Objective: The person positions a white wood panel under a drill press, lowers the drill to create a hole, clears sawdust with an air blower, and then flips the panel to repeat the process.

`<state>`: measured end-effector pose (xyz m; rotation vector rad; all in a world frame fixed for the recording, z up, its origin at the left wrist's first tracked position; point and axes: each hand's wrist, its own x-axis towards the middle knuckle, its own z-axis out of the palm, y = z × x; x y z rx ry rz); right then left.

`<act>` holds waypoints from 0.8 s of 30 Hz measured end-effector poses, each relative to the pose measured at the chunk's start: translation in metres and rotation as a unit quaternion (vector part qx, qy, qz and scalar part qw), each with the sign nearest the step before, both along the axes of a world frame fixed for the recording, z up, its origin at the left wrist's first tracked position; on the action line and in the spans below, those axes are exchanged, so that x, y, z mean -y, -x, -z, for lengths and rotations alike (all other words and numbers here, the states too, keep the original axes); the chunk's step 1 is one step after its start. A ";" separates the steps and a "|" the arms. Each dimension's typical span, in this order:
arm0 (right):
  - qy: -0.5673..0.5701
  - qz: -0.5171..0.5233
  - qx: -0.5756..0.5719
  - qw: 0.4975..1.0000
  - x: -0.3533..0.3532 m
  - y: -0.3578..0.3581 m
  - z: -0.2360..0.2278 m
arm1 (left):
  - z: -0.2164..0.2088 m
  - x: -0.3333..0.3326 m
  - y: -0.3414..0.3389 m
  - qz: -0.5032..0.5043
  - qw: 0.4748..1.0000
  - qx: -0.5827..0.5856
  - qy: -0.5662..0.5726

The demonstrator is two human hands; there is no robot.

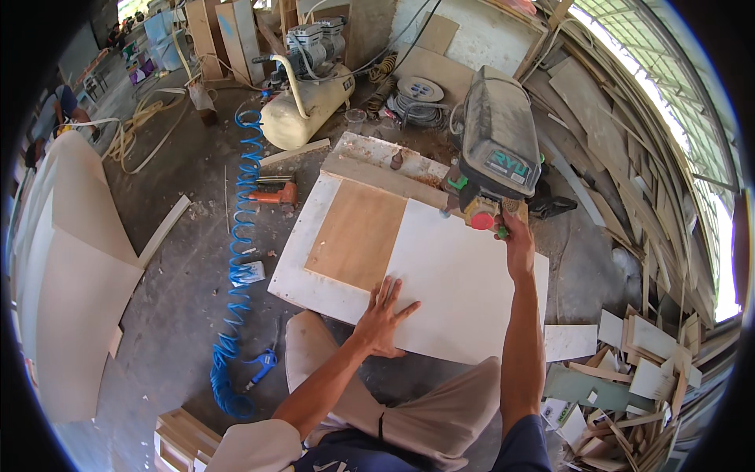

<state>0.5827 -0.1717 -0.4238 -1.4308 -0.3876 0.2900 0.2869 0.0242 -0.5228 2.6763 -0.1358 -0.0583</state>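
My left hand [381,318] lies with fingers spread at the near edge of a white board [464,283], its fingertips close to a brown plywood section [358,236]. At the front of a dusty grey machine that looks like a bench drill press [499,130], my right hand [516,242] has its fingers closed round a green-tipped handle [502,234], beside a red round button [482,221]. The drill bit is hidden from above. Under the board is a white worktop [297,256], with a wooden strip [385,179] running along its far side.
Left of the worktop lie a coiled blue air hose [245,204], a blue air blow gun [263,363] and an orange nail gun [275,194]. A cream air compressor [303,110] and a cable reel [419,90] stand beyond. Wood offcuts [629,385] pile up at right; a curved white piece [79,259] stands far left.
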 end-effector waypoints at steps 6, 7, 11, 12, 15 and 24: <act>-0.007 -0.004 0.009 1.000 0.003 0.000 0.002 | 0.002 0.001 0.001 -0.005 1.000 0.008 0.019; -0.015 -0.004 0.012 1.000 0.003 0.000 0.004 | 0.000 0.001 0.001 -0.003 1.000 0.003 0.019; -0.023 -0.003 0.007 1.000 0.003 -0.002 0.007 | -0.002 -0.001 0.002 0.002 1.000 0.002 0.031; -0.026 -0.005 0.006 1.000 0.002 -0.001 0.006 | -0.002 -0.001 0.002 0.000 0.999 0.004 0.033; -0.030 -0.014 0.002 0.999 0.002 0.001 0.004 | 0.000 -0.002 0.003 -0.004 0.999 0.006 0.040; -0.023 -0.024 0.004 0.999 0.013 -0.006 0.010 | 0.004 0.001 0.004 -0.001 0.997 0.022 0.068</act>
